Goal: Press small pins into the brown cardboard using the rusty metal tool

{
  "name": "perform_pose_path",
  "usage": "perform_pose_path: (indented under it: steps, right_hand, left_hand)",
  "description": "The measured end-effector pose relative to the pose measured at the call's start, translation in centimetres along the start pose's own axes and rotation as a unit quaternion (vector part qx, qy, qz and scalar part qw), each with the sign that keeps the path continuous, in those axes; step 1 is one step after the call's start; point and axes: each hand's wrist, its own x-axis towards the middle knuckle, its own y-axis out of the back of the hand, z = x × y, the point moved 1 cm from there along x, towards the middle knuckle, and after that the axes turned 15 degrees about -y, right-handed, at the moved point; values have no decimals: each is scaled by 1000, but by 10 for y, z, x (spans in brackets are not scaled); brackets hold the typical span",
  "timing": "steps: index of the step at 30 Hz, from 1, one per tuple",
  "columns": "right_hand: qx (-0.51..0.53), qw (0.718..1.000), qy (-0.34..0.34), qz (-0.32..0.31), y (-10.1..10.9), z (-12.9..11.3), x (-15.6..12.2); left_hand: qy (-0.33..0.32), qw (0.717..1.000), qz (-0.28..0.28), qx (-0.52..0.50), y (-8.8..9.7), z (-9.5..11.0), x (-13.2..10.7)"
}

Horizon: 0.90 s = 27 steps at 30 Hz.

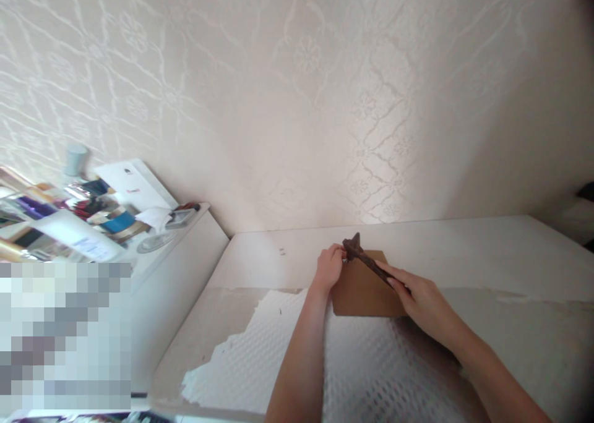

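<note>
My right hand grips the handle of a dark, rusty adjustable wrench that points up and left, its jaw near the far corner of a brown board. My left hand is closed in a pinch at the wrench's jaw, on a small part I cannot make out. The board lies flat on a white table, partly on a white textured sheet. Both forearms reach in from the bottom of the view.
A patterned cream wall rises behind the table. To the left stands a lower white cabinet crowded with bottles, boxes, papers and a glass dish. Two tiny items lie on the table near the wall. The lower left is blurred out.
</note>
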Motion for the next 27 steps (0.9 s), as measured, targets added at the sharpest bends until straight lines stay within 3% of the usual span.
perform_pose_path:
  steps: [27]
  right_hand:
    - [0,1000,1,11,5,-1,-3]
  left_hand:
    - [16,999,-12,-49,-1,-2,1]
